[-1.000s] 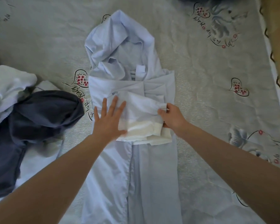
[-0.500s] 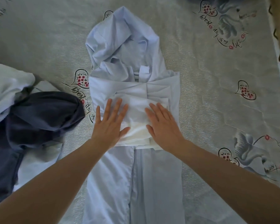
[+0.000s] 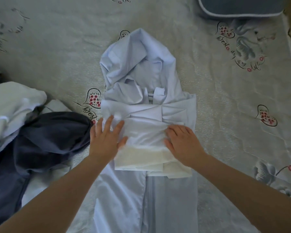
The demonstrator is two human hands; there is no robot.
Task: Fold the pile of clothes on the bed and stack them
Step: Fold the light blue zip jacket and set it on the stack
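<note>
Unfolded pile [image 3: 32, 132]: white and dark garments heaped on the bed [image 3: 225, 106], just left of the left hand [image 3: 106, 142]. Left hand: fingers straight and spread, pressing flat on the left edge of the folded cuffs [image 3: 144, 148]; it grips nothing. The cuffs lie across the middle of the pale blue shirt [image 3: 141, 81], between both hands. Right hand [image 3: 183, 145]: fingers lightly bent, resting on the right end of the cuffs; no pinch is evident. Step in hand, by judgement: flattening the crossed sleeves. Next move calls for gripping the lower shirt edge, nearer than both hands, and folding it up over the cuffs
</note>
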